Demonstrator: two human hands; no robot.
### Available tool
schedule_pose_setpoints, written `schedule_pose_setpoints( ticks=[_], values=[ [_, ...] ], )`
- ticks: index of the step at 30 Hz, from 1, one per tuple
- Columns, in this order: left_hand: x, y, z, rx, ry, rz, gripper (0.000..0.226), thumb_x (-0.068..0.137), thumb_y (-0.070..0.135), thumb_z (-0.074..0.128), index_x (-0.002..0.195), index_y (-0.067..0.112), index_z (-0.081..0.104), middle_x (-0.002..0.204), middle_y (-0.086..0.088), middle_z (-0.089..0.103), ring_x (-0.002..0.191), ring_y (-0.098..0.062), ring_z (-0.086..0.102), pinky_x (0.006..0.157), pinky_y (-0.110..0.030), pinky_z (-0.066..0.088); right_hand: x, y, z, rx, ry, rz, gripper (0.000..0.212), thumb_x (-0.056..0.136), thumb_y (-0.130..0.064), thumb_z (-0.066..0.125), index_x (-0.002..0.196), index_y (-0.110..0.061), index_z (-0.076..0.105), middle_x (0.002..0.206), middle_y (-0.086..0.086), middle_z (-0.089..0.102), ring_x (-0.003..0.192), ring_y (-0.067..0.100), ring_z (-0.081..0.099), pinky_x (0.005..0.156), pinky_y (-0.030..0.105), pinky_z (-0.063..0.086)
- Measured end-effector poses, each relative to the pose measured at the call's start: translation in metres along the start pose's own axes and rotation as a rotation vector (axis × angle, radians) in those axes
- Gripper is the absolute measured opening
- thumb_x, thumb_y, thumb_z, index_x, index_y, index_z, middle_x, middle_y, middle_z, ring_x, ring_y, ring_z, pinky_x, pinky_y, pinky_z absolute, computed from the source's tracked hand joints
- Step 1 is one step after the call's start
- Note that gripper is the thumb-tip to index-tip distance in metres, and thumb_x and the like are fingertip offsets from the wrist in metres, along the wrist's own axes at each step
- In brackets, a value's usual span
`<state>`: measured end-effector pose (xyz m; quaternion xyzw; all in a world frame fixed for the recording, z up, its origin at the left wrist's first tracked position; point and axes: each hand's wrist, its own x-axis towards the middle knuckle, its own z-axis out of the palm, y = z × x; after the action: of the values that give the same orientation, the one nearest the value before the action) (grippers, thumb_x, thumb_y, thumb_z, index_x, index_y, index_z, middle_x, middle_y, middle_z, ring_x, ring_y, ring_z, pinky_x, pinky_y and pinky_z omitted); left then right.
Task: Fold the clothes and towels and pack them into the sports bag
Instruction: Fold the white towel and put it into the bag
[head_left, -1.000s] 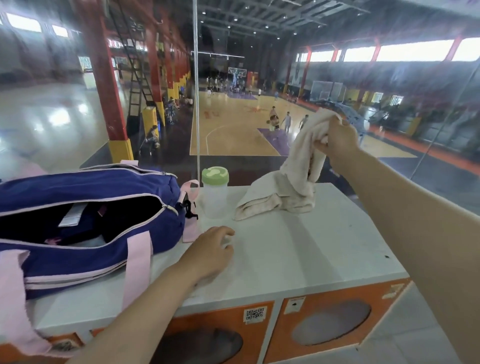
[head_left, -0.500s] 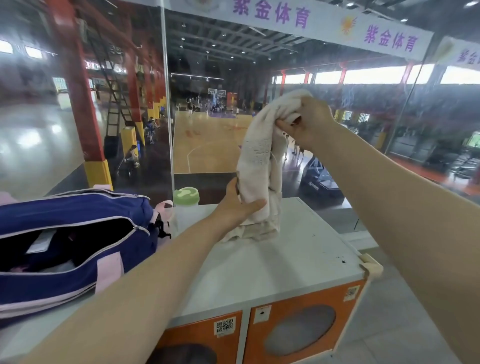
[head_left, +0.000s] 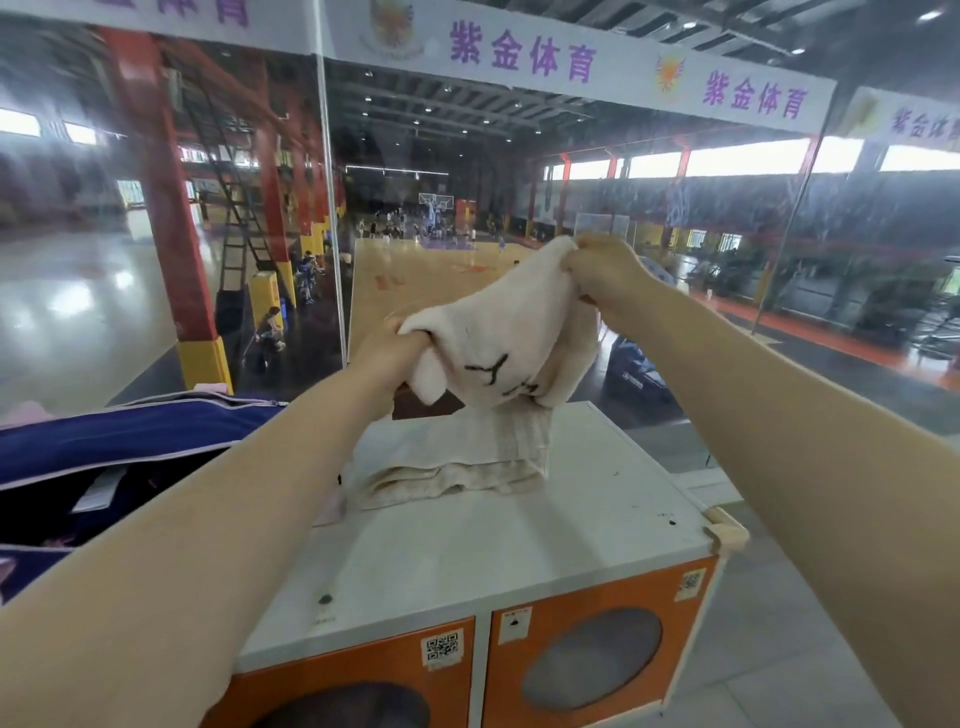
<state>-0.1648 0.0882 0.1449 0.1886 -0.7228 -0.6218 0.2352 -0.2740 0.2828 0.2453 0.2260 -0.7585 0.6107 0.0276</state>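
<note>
We hold a cream towel up in front of us with both hands, and the hands are apart, each clamped on its own part of the cloth. Our left hand is curled round a bunch of the towel at the lower left, the fingers buried in the fabric. Our right hand sits higher and to the right, pinching the upper edge between thumb and fingers. Between the two hands the towel stretches at a slant, and a dark stitched mark shows on the face turned toward us. The rest of the towel hangs down, and its lower end lies in loose folds on the white tabletop, just beside our left forearm. To the left, the blue sports bag stands on the same tabletop with its zip open and a dark interior showing; the towel is near it but outside it. We cannot tell what lies inside the bag beyond a pale scrap. Below the tabletop, the cabinet front has orange doors with round windows and small code stickers. Behind a glass wall we see a basketball court with distant figures, red pillars and a white banner with purple characters overhead.
</note>
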Motion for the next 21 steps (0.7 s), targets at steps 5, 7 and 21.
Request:
schedule_pose_setpoints(
  ticks=[5,7,21],
  values=[
    [-0.021,-0.001,0.002,-0.252,-0.123,-0.017,0.031,0.085,0.026,0.056,0.111,0.01,0.061,0.111,-0.011,0.065,0.1,-0.026,0.062,0.083,-0.04,0.049,-0.034,0.029,0.008,0.153,-0.239,-0.009,0.023,0.087,-0.002,0.047,0.089,-0.013,0.068,0.08,0.006,0.049,0.074,0.018,0.044,0.065,0.031,0.039],
    [-0.03,-0.008,0.007,-0.081,-0.317,-0.036,0.059,0.079,0.057,0.063,0.123,0.019,0.06,0.121,-0.004,0.067,0.111,-0.021,0.062,0.098,-0.042,0.047,-0.047,0.038,0.017,0.202,-0.351,0.041,0.029,0.089,-0.005,0.046,0.109,0.002,0.065,0.076,0.002,0.051,0.07,0.014,0.046,0.061,0.025,0.04],
    [-0.055,-0.063,0.002,0.541,-0.117,0.63,0.016,0.094,0.037,0.046,0.091,0.03,0.06,0.091,0.011,0.063,0.088,-0.001,0.054,0.078,-0.016,0.038,-0.069,0.147,0.058,0.377,-0.236,0.696,0.031,0.098,-0.038,0.05,0.106,-0.009,0.053,0.098,0.01,0.055,0.097,0.028,0.053,0.102,0.047,0.047]
  ],
)
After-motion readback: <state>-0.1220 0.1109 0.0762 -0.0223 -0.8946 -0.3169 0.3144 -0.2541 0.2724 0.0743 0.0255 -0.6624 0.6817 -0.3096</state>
